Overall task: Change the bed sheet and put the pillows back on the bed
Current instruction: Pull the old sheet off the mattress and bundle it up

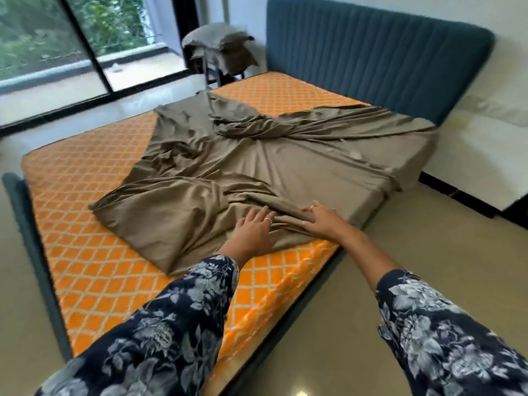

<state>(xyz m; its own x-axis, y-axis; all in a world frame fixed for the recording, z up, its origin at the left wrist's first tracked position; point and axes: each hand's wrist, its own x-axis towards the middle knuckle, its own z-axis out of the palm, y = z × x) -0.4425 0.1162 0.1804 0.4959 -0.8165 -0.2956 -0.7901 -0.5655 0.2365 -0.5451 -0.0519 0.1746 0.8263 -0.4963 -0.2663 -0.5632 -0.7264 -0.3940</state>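
Olive-brown sheet [228, 167] rumpled on orange mattress [85, 267], both hands upon it.

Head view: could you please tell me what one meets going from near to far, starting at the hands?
Left hand and right hand on the rumpled olive-brown sheet → bare orange diamond-patterned mattress → ribbed teal upholstered headboard.

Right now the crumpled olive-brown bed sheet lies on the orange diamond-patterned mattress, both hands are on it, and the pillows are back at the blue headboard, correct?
Not quite. In the head view, the grey pillows are stacked on a stool beside the blue headboard, not on the bed. The rest holds.
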